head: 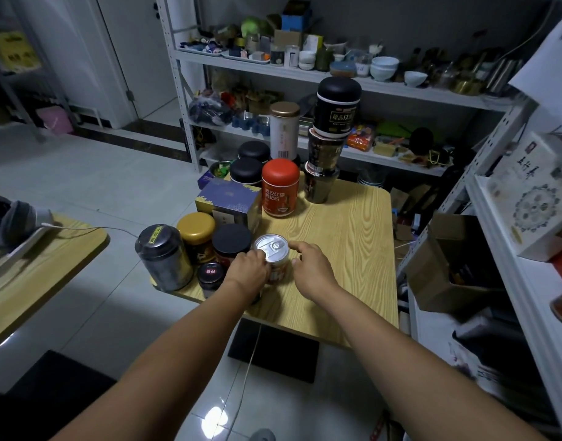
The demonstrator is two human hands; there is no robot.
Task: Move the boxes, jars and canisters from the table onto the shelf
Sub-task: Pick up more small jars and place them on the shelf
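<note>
Small round can (271, 248) with a silver pull-tab lid and a red-and-white label, upright near the front left of the light wood-grain desk (352, 249), long axis vertical, lid and tab facing up. Left hand (247, 268) clamped on the left wall of the can, fingers curled round it just below the rim. Right hand (311, 265) at the can's right side, forefinger curved to the rim and thumb against the wall, so both hands closed on the one can from opposite sides. Just left of the can, touching or nearly so, a black-lidded glass jar (232, 241); beside that a gold-lidded jar (197, 232), a dark grey metal tin (163, 256) and a small black pot (211, 272) at the desk's front edge. Behind these, a blue-purple cardboard box (228, 202) and a red round canister (280, 189), both upright. Further back, a tilted stack of dark canisters (330, 138) and a tall white canister with a copper lid (284, 132). White metal shelf rack (464, 186) to the right of the desk.
</note>
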